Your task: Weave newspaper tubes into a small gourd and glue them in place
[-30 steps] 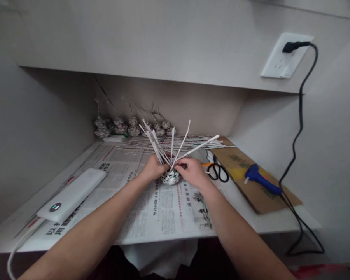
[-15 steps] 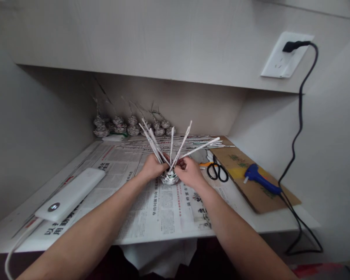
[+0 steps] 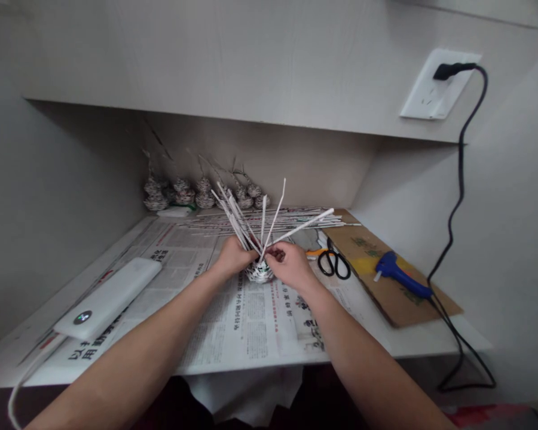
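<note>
A small woven paper piece [image 3: 259, 272] of rolled newspaper sits on the newspaper sheets in front of me, with several paper sticks [image 3: 263, 224] fanning up out of it. On its left side my left hand [image 3: 235, 255] is closed round the rim and the bases of some sticks. My right hand [image 3: 289, 261] is at the right side, thumb and fingers pinched on a paper stick near its base. The inside of the weave is mostly hidden by the fingers and sticks.
Behind lie loose paper sticks [image 3: 287, 218] and several gourd-shaped woven pieces [image 3: 205, 192]. To the right are black-handled scissors [image 3: 334, 264] and a blue glue gun [image 3: 401, 276] on cardboard [image 3: 397, 307], its cord hanging from the wall socket [image 3: 439, 86]. A white power bank [image 3: 110, 298] lies left.
One upright stick right of the middle has swung slightly left and now stands steeper. My right hand's fingers have shifted a little at the rim; the left hand stays put.
</note>
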Motion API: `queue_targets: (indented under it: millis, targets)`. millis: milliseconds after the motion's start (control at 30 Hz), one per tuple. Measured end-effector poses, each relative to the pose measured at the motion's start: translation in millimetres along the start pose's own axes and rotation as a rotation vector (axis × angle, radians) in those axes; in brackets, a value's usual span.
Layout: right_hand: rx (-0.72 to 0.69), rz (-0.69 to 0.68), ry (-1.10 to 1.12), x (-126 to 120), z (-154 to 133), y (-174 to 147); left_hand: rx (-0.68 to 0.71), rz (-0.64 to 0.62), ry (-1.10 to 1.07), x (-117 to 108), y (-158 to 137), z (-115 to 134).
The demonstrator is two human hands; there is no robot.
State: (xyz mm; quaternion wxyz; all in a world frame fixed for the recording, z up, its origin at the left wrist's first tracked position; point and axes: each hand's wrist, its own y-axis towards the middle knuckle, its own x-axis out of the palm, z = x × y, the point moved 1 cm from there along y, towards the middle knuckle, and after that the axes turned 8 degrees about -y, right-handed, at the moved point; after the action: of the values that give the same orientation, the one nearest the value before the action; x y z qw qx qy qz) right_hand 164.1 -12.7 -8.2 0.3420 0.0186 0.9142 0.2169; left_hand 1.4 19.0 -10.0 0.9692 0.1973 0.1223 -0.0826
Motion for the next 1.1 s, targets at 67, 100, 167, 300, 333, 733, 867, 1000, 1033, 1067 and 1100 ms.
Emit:
queue_targets:
  millis: [67, 100, 167, 300, 333, 733, 867, 1000, 1033, 1067, 1100]
  targets:
    - [0.007, -0.024, 0.024, 1.3, 1.6, 0.8, 0.002, -0.004, -0.012, 0.6, -1.1, 4.1]
    - [0.017, -0.035, 0.035, 2.0, 2.6, 1.2, -0.002, -0.005, -0.017, 0.9, -1.5, 6.3]
    - [0.048, -0.030, 0.039, 3.1, 4.2, 1.9, -0.027, 0.002, -0.019, 1.2, -2.0, 9.7]
    - [0.096, 0.019, -0.010, 2.9, 2.2, 1.1, -0.071, 0.003, -0.034, 0.9, -1.2, 10.0]
    - [0.082, 0.024, -0.042, 2.3, 0.4, 0.3, -0.073, 0.002, -0.043, 0.8, -0.8, 9.1]
    - [0.156, 0.124, -0.110, 4.5, 8.3, 1.2, -0.093, 0.046, -0.092, 1.1, -0.9, 0.0]
    - [0.327, 0.055, 0.193, 5.9, 15.0, 6.7, -0.069, 0.002, -0.088, 0.4, -1.6, 4.4]
    - [0.459, -0.029, 0.490, 2.0, 8.9, 7.2, -0.021, -0.076, -0.063, -0.8, -2.7, 13.5]
    - [0.470, -0.038, 0.516, 0.6, 7.0, 7.1, -0.005, -0.096, -0.067, -1.0, -2.9, 15.3]
    - [0.472, -0.043, 0.523, -0.6, 5.4, 7.1, 0.010, -0.118, -0.065, -1.1, -3.2, 16.8]
    - [0.470, -0.044, 0.519, -1.7, 4.3, 7.3, 0.023, -0.138, -0.055, -1.2, -3.5, 17.8]
